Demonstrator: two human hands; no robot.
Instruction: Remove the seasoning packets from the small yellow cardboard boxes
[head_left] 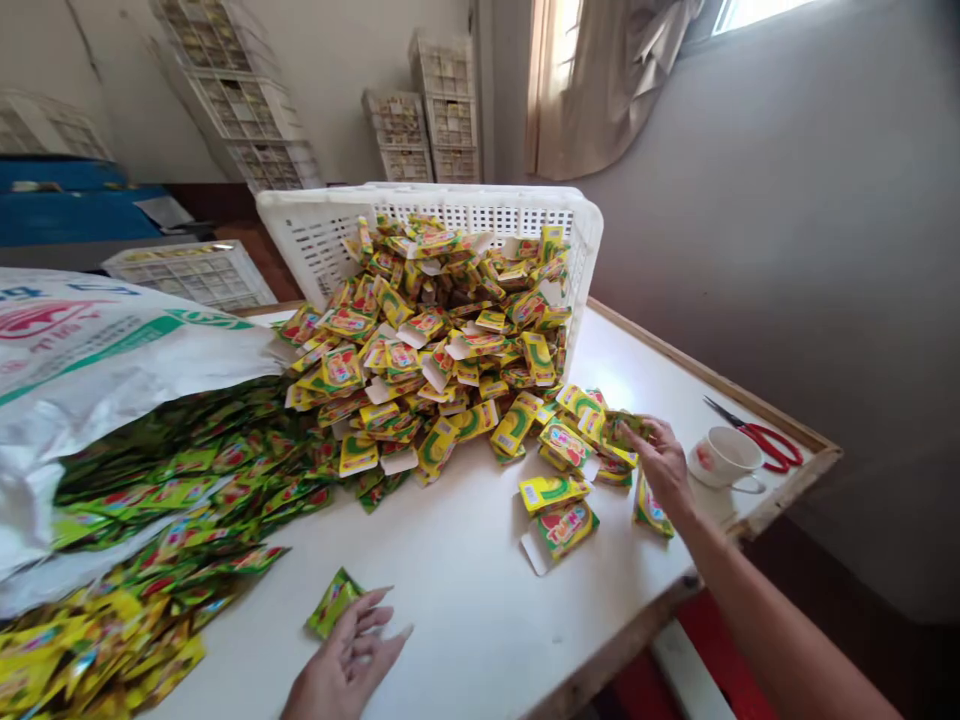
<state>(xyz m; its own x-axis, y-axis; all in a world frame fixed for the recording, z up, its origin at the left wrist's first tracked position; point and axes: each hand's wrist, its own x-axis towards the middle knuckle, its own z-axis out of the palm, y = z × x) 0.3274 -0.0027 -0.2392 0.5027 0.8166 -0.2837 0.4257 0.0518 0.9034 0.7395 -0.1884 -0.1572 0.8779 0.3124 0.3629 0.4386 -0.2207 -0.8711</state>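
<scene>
At the right of the table, my right hand [664, 465] has its fingers closed on a small yellow-green box [622, 428], partly covered by the fingers. Below that hand, another printed box [652, 508] rests near the table edge. My left hand [349, 655] is low at the front, fingers apart and thumb spread, with nothing between them. Just beside its knuckles lies a green sachet [330, 603]; whether they touch I cannot tell. Two boxes, one yellow [553, 492] and one with an open white flap [568, 528], lie between my hands.
A white plastic crate [585, 250] lies tipped, spilling a heap of small boxes [450, 340]. At left, a white sack [165, 350] spills green sachets [232, 460], with yellow sachets [97, 650] in front. A mug [724, 455] and red-handled scissors [772, 445] stand at right.
</scene>
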